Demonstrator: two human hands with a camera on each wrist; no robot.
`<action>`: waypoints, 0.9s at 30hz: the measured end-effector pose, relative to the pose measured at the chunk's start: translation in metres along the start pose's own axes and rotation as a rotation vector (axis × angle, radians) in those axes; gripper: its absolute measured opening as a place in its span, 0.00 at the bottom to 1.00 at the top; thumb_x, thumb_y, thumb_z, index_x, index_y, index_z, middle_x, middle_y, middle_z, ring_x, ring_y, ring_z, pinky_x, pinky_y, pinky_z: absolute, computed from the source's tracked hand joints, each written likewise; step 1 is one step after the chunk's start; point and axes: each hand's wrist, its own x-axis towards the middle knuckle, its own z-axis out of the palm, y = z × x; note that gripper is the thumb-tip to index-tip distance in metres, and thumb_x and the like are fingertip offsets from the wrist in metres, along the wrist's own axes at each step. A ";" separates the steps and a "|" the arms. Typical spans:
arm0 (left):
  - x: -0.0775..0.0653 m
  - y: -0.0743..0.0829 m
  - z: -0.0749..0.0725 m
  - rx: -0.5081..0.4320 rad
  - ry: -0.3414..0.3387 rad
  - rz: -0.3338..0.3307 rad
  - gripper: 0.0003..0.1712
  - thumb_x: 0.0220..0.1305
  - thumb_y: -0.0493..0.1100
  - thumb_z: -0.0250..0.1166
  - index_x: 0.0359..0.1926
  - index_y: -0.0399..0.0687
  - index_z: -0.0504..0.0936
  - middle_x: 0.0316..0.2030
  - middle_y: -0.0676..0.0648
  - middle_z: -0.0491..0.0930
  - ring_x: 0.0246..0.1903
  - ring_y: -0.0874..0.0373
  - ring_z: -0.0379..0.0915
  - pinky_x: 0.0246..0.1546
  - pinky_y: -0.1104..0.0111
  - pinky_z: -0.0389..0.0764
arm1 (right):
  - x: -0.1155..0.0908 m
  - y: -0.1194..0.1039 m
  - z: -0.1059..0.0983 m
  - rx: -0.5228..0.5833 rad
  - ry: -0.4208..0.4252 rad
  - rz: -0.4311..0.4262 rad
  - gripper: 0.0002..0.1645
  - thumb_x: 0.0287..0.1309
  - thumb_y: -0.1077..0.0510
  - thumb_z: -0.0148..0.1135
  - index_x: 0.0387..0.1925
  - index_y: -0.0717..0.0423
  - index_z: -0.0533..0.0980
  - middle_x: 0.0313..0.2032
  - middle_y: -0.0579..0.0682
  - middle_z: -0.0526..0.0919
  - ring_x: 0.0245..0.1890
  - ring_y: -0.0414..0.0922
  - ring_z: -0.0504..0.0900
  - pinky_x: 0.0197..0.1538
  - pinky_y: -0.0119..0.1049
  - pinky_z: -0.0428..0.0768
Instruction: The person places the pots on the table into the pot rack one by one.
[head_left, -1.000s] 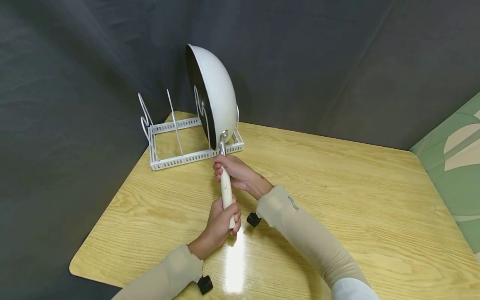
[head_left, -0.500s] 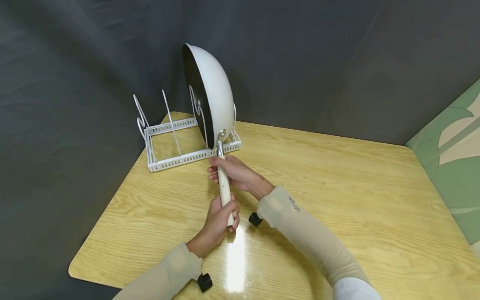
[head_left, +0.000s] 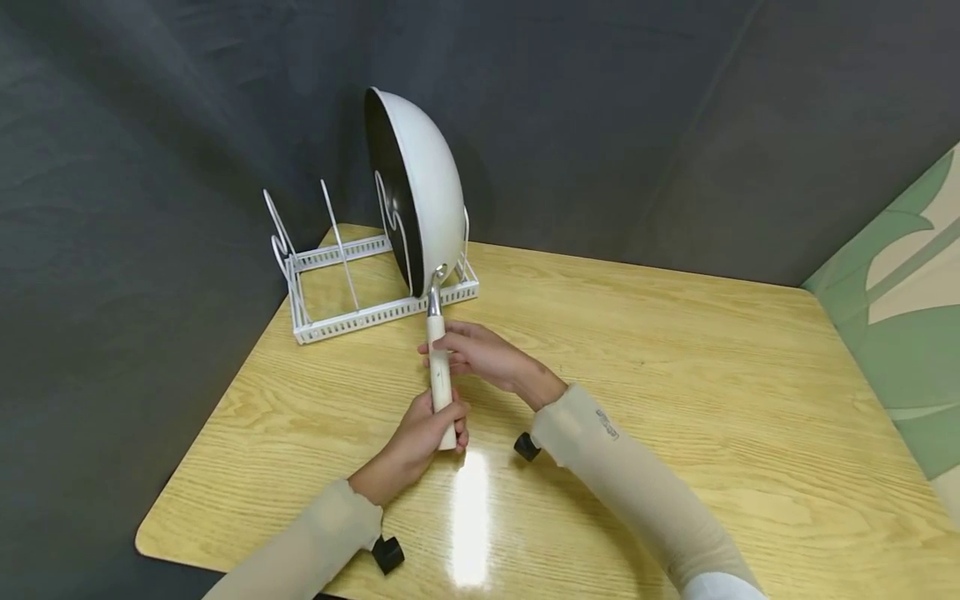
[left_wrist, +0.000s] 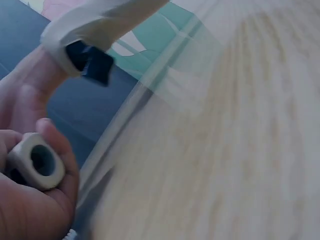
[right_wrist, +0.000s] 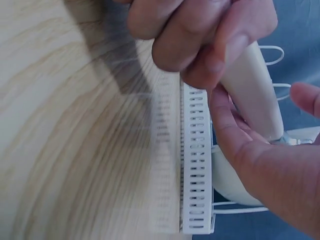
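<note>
A wok (head_left: 438,175), white outside and dark inside, stands on its edge in a white wire rack (head_left: 367,317). Its pale handle (head_left: 439,379) points toward me and slopes down. Around the handle's end curl the fingers of my left hand (head_left: 420,435); the left wrist view shows the hollow butt of the handle (left_wrist: 24,159) in that grip. Farther up, my right hand (head_left: 491,357) lies loosely about the handle. In the right wrist view its thumb (right_wrist: 306,97) stands off from the handle, with the fingers behind it.
The wood-grain table (head_left: 675,400) extends to the right and front. Dark cloth (head_left: 600,125) hangs behind and at the left. A green leaf-patterned panel (head_left: 915,333) borders the right side. Upright wire dividers (head_left: 339,242) rise from the rack's left part.
My right hand has loosened its grip on the handle and shifted slightly down along it. The left hand keeps hold of the end. The wok stays in the rack.
</note>
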 end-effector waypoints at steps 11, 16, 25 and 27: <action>0.004 0.005 -0.013 0.102 -0.071 -0.058 0.21 0.73 0.35 0.60 0.60 0.32 0.63 0.26 0.45 0.76 0.24 0.57 0.79 0.30 0.65 0.85 | -0.022 0.009 -0.009 -0.082 0.025 0.034 0.40 0.71 0.55 0.53 0.78 0.63 0.53 0.59 0.64 0.79 0.57 0.56 0.81 0.63 0.49 0.78; 0.004 0.006 -0.016 0.184 -0.080 0.012 0.22 0.74 0.33 0.60 0.60 0.36 0.58 0.28 0.41 0.77 0.25 0.55 0.80 0.31 0.64 0.85 | -0.034 0.011 -0.014 -0.121 0.027 -0.002 0.38 0.75 0.54 0.51 0.78 0.65 0.54 0.65 0.64 0.74 0.61 0.58 0.79 0.63 0.52 0.78; 0.003 0.010 -0.019 0.244 -0.086 0.037 0.30 0.72 0.34 0.63 0.65 0.35 0.55 0.29 0.40 0.78 0.26 0.54 0.80 0.31 0.63 0.85 | -0.050 0.012 -0.018 -0.234 0.038 -0.032 0.35 0.79 0.55 0.49 0.77 0.66 0.54 0.67 0.67 0.72 0.61 0.59 0.77 0.63 0.54 0.77; 0.004 0.011 -0.020 0.280 -0.084 0.044 0.31 0.72 0.35 0.63 0.65 0.34 0.55 0.30 0.40 0.78 0.27 0.53 0.80 0.32 0.62 0.85 | -0.053 0.012 -0.020 -0.273 0.044 -0.032 0.35 0.79 0.55 0.50 0.78 0.66 0.54 0.67 0.66 0.72 0.62 0.59 0.76 0.63 0.54 0.77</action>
